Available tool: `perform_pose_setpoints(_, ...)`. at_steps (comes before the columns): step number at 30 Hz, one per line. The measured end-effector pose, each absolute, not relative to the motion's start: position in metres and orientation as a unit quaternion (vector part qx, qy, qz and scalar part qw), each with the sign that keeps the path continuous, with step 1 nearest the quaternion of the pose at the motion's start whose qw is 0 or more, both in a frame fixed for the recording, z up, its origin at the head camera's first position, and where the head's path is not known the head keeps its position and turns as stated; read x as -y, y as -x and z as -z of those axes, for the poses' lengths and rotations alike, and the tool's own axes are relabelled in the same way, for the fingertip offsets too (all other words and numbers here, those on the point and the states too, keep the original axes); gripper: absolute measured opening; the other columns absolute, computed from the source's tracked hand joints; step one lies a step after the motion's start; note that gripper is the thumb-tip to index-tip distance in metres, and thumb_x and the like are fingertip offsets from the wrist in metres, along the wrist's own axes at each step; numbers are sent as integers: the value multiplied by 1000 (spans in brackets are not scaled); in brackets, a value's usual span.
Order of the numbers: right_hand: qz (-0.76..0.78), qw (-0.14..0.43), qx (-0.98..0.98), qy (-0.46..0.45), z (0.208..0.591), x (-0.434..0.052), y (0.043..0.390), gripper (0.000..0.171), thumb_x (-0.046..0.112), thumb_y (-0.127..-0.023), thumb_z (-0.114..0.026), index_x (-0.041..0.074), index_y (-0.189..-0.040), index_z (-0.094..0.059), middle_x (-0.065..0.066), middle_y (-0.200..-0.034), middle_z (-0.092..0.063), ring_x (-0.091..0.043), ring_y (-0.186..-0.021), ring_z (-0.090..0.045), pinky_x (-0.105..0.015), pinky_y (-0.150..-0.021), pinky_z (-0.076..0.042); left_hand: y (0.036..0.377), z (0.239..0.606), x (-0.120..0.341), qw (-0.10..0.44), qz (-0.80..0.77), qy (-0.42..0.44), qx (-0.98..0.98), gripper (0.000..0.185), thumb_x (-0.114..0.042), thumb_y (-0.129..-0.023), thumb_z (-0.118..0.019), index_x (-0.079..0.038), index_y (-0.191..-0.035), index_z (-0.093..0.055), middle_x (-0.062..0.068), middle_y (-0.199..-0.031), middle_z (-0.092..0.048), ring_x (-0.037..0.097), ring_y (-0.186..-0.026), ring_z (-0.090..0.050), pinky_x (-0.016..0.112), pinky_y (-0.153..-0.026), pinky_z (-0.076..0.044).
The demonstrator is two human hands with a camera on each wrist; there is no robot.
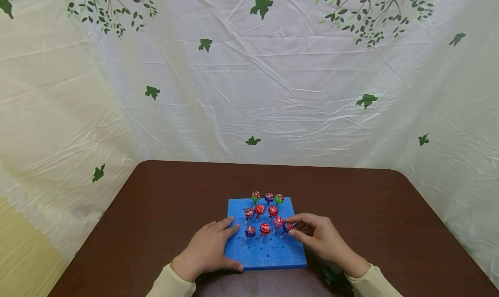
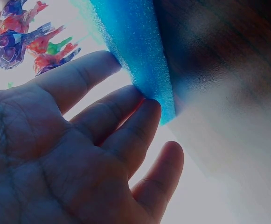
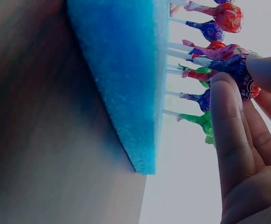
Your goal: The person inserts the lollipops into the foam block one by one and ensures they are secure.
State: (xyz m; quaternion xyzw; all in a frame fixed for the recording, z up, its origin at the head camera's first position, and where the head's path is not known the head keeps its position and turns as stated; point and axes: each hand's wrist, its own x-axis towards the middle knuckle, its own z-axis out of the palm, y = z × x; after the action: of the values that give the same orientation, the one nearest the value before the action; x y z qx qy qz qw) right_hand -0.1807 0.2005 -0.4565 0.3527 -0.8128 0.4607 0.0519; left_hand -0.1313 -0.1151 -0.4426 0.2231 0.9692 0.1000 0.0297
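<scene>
Ten lollipops are stood in the blue foam block (image 1: 269, 253) on the table (image 1: 156, 210). A purple lollipop (image 1: 287, 227) at the block's right edge is pinched by the right hand (image 1: 317, 238); the block is steadied by the flat left hand (image 1: 208, 249). Neighbouring lollipops could be toppled if the stick is tilted.

Left hand (image 1: 208, 249) flat; right hand (image 1: 317, 238) pinching

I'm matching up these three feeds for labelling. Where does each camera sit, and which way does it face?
Head: looks forward and down at the table; shows both hands and sleeves, foam board, lollipops.
Left wrist: beside the left hand, along its palm; fingers touch the foam board's edge.
Right wrist: beside the right hand; fingers pinch a blue-wrapped lollipop.
Shared: all three show the foam board and lollipops.
</scene>
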Motion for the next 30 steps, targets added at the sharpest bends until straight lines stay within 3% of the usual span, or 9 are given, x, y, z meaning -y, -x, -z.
perform_pose_setpoints(18,-471,34,813,-341,452,-196,180,26,14,-92,-74,13,-118,-70,0,-103,-72,-15,-85,-70,-30,-69,-59,131,438,119,28,-110,-223,-968,98,-72,-67,-77,-11,-142,-58,14,-149,-48,31,-135,-46,51,-107,-39)
perform_pose_setpoints(30,-459,39,819,-342,447,-212,171,34,12,-90,-75,7,-123,-67,-2,-113,-69,-13,-86,-70,-32,-70,-59,129,442,111,28,-117,-229,-966,104,-76,-67,-74,-9,-144,-54,10,-150,-47,28,-138,-44,49,-108,-38)
